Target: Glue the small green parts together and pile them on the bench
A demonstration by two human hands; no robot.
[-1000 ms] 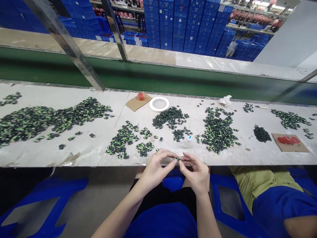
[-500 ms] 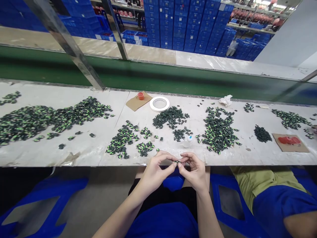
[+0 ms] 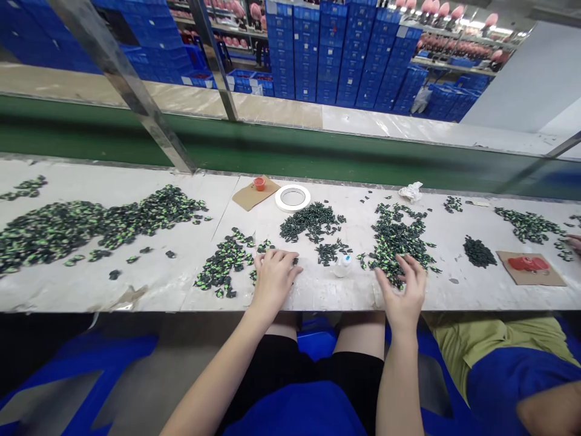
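Observation:
My left hand (image 3: pixel 276 280) rests over the small heaps of black-and-green parts (image 3: pixel 226 261), palm down, thumb and forefinger apart. A small dark piece (image 3: pixel 295 261) lies by its fingertips. With fingers spread and curved, my right hand (image 3: pixel 405 293) reaches onto the near edge of a larger pile of black-and-green parts (image 3: pixel 399 233). No part shows between its fingers. Between the hands stands a small white bottle with a blue tip (image 3: pixel 342 266). Behind the bottle are heaps of plain dark pieces (image 3: pixel 313 221).
A roll of white tape (image 3: pixel 293 198) lies behind the dark pieces, beside cardboard (image 3: pixel 247 197) bearing a red cup (image 3: pixel 259 183). A long pile (image 3: pixel 54 233) covers the left. Rightward are a black heap (image 3: pixel 480 251), cardboard with red containers (image 3: pixel 529 263) and a co-worker's hand (image 3: pixel 574 242).
My hands were together at the table edge, pinching a small part. They have parted: the left forward and left to the small heaps, the right forward and right to the larger pile.

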